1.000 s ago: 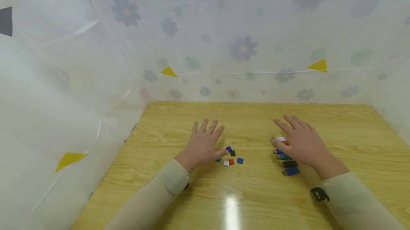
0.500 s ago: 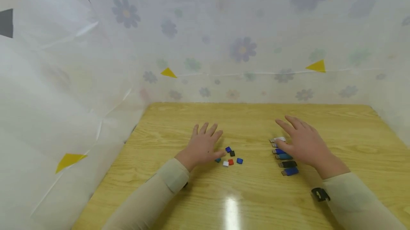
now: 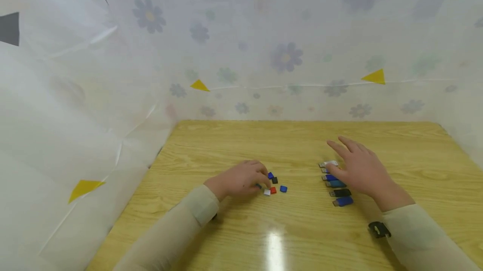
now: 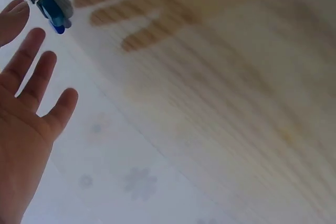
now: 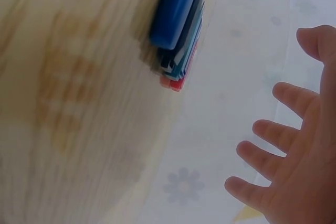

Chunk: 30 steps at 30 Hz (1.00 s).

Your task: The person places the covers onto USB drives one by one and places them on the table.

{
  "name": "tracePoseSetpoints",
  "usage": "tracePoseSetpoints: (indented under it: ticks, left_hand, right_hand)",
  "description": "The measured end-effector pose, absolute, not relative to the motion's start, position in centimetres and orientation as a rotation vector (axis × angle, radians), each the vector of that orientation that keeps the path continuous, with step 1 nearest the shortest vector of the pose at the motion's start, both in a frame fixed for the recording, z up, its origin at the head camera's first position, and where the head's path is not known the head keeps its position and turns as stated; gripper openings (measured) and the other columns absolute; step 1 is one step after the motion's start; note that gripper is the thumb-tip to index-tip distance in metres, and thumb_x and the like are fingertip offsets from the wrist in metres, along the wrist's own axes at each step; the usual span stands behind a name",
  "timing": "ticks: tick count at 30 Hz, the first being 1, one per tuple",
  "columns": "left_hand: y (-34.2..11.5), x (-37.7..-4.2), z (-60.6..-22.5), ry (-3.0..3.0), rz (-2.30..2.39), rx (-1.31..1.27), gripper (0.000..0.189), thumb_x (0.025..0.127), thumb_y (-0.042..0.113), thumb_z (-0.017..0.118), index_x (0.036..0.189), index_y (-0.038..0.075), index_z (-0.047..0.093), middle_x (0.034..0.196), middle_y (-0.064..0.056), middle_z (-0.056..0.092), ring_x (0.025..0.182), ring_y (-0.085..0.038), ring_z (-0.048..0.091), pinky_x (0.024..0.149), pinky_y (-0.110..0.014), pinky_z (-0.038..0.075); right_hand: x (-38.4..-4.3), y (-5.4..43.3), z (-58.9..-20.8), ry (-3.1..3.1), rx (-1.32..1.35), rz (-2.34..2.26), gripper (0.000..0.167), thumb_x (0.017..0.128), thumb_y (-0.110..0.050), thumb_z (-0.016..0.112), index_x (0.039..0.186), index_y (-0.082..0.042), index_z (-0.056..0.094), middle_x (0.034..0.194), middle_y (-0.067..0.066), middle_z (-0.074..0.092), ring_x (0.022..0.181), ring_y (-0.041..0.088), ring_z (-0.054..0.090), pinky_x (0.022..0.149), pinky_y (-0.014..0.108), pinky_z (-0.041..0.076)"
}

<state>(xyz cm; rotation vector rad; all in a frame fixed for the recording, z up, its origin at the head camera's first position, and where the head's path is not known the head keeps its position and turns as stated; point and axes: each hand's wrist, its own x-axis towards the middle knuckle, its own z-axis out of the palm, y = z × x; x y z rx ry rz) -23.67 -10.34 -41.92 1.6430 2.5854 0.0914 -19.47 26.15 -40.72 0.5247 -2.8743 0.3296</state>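
Note:
My left hand (image 3: 241,178) hovers at the left edge of a loose cluster of small USB stick caps, its fingers loosely bent and holding nothing. Among the caps are a red one (image 3: 273,190), a white one (image 3: 267,192), a black one (image 3: 274,180) and a blue one (image 3: 283,188); a teal cap (image 4: 52,10) shows near the thumb in the left wrist view. To the right, several uncapped USB sticks lie in a column, with a black one (image 3: 341,193) and a blue one (image 3: 342,201) nearest me. My right hand (image 3: 360,170), fingers spread, hovers over their far end, partly covering them.
Everything lies on a wood-grain table (image 3: 302,145). White flower-printed sheeting (image 3: 241,44) stands behind the table and along its left side. A black strap (image 3: 379,230) sits at the right sleeve.
My left hand has turned and bent its spread fingers down toward the caps. My right hand has shifted slightly to the right, staying over the sticks.

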Motion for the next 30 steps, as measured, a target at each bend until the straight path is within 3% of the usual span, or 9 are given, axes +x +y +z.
tracePoseSetpoints:
  ticks: [6, 19, 30]
  left_hand:
    - [-9.9, -24.6, -42.3, 2.466, 0.13, 1.752, 0.03, 0.097, 0.005, 0.067, 0.117, 0.025, 0.074, 0.11, 0.008, 0.064, 0.105, -0.011, 0.055, 0.096, -0.024, 0.043]
    - [-9.2, -25.0, -42.4, 2.428, 0.126, 1.648, 0.011, 0.098, 0.026, 0.071, 0.107, 0.031, 0.073, 0.103, 0.015, 0.058, 0.094, -0.007, 0.048, 0.086, -0.023, 0.042]
    - [-9.1, -24.7, -42.1, 2.447, 0.169, 1.527, 0.007, 0.102, 0.031, 0.065, 0.103, 0.028, 0.071, 0.095, 0.017, 0.058, 0.088, -0.006, 0.049, 0.082, -0.023, 0.042]
  right_hand:
    - [-19.3, 26.4, -40.6, -2.889, 0.505, 0.362, 0.071, 0.1, -0.052, 0.057, 0.156, -0.012, 0.039, 0.155, 0.028, 0.032, 0.131, 0.057, 0.037, 0.101, 0.072, 0.03]
    - [-19.3, 26.8, -40.1, -2.922, 0.464, 0.395, 0.071, 0.1, -0.055, 0.055, 0.156, -0.013, 0.039, 0.156, 0.027, 0.032, 0.133, 0.057, 0.036, 0.096, 0.075, 0.034]
    - [-19.5, 26.9, -40.5, -2.931, 0.469, 0.425, 0.071, 0.1, -0.055, 0.055, 0.154, -0.012, 0.041, 0.156, 0.027, 0.032, 0.132, 0.057, 0.036, 0.096, 0.076, 0.033]
